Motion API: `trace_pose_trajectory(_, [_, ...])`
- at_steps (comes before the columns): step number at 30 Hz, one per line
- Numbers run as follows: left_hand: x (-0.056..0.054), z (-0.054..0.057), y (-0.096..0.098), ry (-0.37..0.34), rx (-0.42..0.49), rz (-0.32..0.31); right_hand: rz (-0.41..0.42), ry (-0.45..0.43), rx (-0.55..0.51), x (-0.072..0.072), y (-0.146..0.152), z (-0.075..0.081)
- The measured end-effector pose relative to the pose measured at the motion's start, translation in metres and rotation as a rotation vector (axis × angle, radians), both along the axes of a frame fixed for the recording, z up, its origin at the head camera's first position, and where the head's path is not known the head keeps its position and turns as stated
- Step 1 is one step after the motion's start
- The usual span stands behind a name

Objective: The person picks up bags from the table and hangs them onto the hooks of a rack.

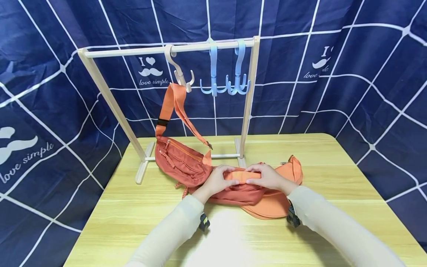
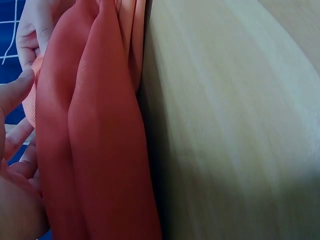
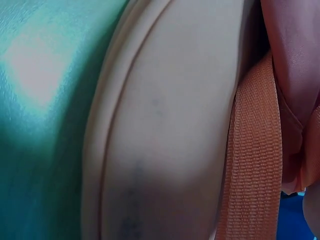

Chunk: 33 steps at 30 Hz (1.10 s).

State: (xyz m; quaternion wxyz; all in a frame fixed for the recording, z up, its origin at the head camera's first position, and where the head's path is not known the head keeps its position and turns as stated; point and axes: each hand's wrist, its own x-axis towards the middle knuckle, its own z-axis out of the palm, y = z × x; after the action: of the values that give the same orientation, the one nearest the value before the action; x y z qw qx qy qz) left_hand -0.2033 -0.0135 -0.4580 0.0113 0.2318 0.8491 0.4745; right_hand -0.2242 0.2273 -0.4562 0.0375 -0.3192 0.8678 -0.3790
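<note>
A dark red waist bag (image 1: 240,194) lies on the table with its orange strap (image 1: 242,176) folded over the top. My left hand (image 1: 215,181) pinches the strap's left end between thumb and fingers. At the other end my right hand (image 1: 270,178) grips the same strap. Beneath and to the right is an orange bag (image 1: 270,205), partly covered by the red one. The left wrist view has the red fabric (image 2: 100,125) close up, beside the left hand's fingers (image 2: 17,95). Ribbed orange webbing (image 3: 255,160) runs past the orange bag in the right wrist view.
A wooden rack (image 1: 133,50) stands at the back. From its white hook (image 1: 181,76) hangs another dark red waist bag (image 1: 180,161) by an orange strap, its body low near my left hand. Two blue hooks (image 1: 214,70) hang farther right. The wooden table (image 1: 333,178) extends around the bags.
</note>
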Motion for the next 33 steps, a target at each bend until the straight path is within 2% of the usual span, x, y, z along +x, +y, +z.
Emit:
trace_pose_trajectory(7, [0.001,0.001,0.002,-0.033,-0.028,0.027,0.006,0.005,-0.013,-0.002,-0.001,-0.003])
trace_pose_trajectory(13, [0.001,0.001,0.002,-0.007,-0.030,0.015,-0.003,-0.003,-0.032,0.000,-0.003,-0.002])
trace_pose_trajectory(21, [0.002,0.003,0.003,0.018,-0.038,0.017,-0.018,-0.044,-0.062,0.020,-0.014,0.032])
trace_pose_trajectory(24, [0.003,0.004,0.004,0.028,-0.052,0.022,-0.032,-0.058,-0.071,0.022,-0.016,0.037])
trace_pose_trajectory(28, [0.005,0.006,0.005,0.046,-0.060,0.037,-0.043,-0.053,-0.116,0.016,-0.013,0.033])
trace_pose_trajectory(33, [0.007,0.017,0.008,0.066,-0.021,0.051,-0.051,-0.066,-0.168,0.004,-0.003,0.029])
